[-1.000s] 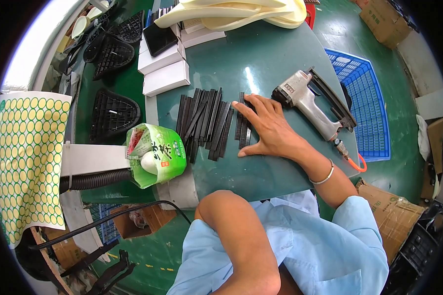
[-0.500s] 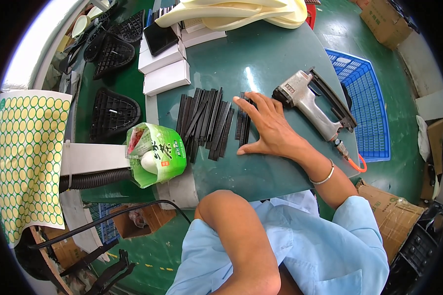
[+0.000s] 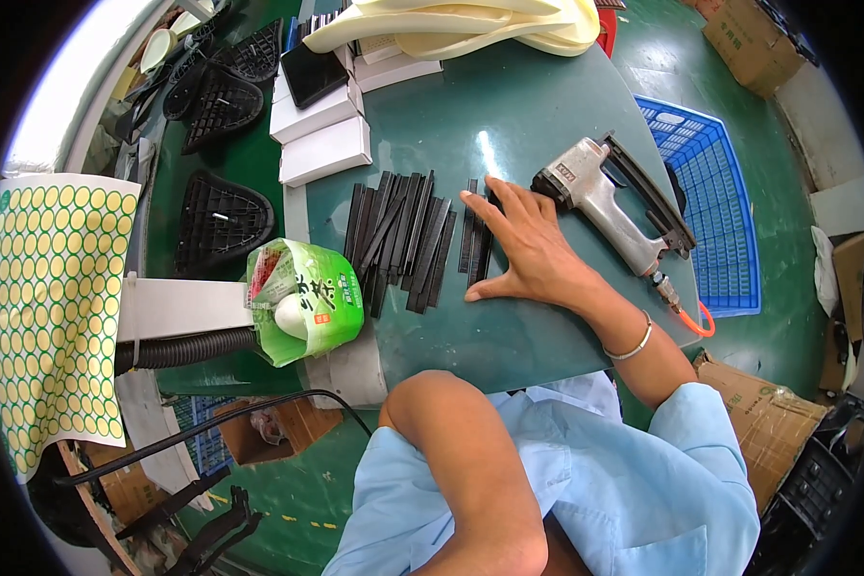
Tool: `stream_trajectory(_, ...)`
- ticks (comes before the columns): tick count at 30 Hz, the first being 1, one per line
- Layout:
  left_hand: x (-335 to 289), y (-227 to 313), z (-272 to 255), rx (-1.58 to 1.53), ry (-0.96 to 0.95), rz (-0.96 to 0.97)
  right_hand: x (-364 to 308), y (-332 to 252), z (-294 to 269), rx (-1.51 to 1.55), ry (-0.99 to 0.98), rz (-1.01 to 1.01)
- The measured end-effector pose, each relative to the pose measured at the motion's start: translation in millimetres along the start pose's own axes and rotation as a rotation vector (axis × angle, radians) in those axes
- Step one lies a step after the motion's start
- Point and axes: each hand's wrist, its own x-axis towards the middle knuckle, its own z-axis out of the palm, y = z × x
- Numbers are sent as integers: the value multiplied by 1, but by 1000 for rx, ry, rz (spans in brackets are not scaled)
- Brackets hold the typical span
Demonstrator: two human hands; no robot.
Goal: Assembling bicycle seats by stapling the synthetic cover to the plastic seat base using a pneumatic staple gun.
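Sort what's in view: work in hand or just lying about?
Likely in the work:
small black-strip group by the right hand
larger black-strip pile
pneumatic staple gun, perhaps

Probably lying about:
smartphone
green plastic packet
blue plastic basket

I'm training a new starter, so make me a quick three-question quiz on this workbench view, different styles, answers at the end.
1. True or false: the person's right hand is curled into a fist.

2. Multiple choice: which thing lies just to the right of that hand?
A) green bag
B) silver gun-shaped tool
C) white boxes

3. Fill in the blank: the larger pile of black strips lies to the ____ of the smaller group of strips.

Key:
1. False; the hand is spread open.
2. B.
3. Left.
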Motion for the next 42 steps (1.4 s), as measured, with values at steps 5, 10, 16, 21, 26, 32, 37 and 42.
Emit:
stream_trajectory(5, -3, -4, 1, -26, -4, -29, 0, -1, 0, -4, -18, -8)
stream_trajectory(10, -4, -5, 2, -26, -3, -44, 0, -1, 1, -13, -29, -37)
stream_trajectory(16, 0, 2, -1, -5, -22, -61, 0, -2, 0, -35, -27, -40)
stream_trajectory(21, -2, -1, 0, 7, -19, -41, 1, -2, -1, -46, -46, -23)
stream_trajectory(26, 0, -2, 0, -8, -2, -3, 0, -3, -5, -31, -58, -16)
stream_trajectory(32, 0, 0, -1, 19, -21, -14, 1, -1, -3, 2, -40, -45)
stream_trajectory(37, 0, 2, -1, -10, -31, -62, 1, 1, 2, 12, -31, -48)
stream_trajectory(42, -1, 2, 0, 14, -18, -31, 1, 1, 4, -9, -37, -38)
